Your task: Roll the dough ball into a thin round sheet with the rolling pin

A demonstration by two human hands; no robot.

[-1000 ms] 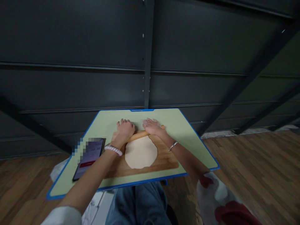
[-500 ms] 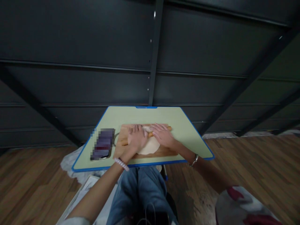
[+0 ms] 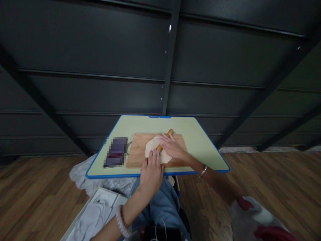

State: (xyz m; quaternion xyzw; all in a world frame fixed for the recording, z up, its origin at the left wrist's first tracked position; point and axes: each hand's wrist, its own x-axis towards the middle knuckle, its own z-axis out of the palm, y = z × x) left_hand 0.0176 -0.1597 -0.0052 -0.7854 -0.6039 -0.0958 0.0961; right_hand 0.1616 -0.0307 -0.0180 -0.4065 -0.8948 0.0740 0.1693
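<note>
A wooden rolling pin lies at a slant across a thin, flat, pale sheet of dough. Beneath the dough is a wooden cutting board. My right hand rests flat over the pin's upper part, fingers stretched out and pointing left. My left hand lies at the pin's near end, its fingers straight and pointing away from me over the dough's near edge. That end of the pin is hidden under the left hand.
A small folding table with a blue rim carries the board. To the board's left lies a pixelated phone-like object. A dark panelled wall stands behind the table. Below left is a white box with cloth in it.
The rolling pin has turned to a steeper slant, its far end now pointing further away from me. My left hand has come back toward me and right, while the right hand stays on the pin.
</note>
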